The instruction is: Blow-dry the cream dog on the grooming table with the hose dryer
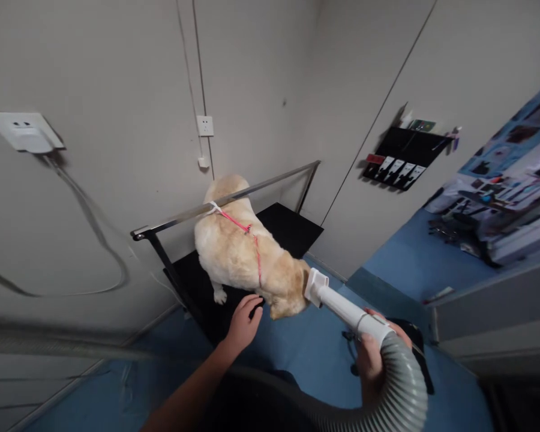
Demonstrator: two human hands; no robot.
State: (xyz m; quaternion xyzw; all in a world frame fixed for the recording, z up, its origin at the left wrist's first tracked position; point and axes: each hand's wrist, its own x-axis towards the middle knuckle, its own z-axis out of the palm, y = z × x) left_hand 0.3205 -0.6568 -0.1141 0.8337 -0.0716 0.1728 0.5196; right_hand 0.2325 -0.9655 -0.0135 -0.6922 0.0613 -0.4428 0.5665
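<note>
I count one dog (247, 258) on one bench (292, 231), one pink leash (245, 231) and one white dryer nozzle (337, 303) on one grey hose (400, 390). On the far wall I see two sockets, left (22, 131) and middle (205, 125), and one black rack (405, 156) right.

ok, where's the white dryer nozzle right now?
Head view, centre-right: the white plastic dryer nozzle is at the cream dog's rear end on the black grooming table, held by the right hand.

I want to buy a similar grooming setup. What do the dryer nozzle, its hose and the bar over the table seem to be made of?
The nozzle, gripped by the right hand, looks like smooth, matte white plastic. The hose is grey and ribbed, probably flexible plastic. The bar looks like polished metal, judging by its bright, reflective sheen. The table top is dull black, possibly a rubber mat.
</note>
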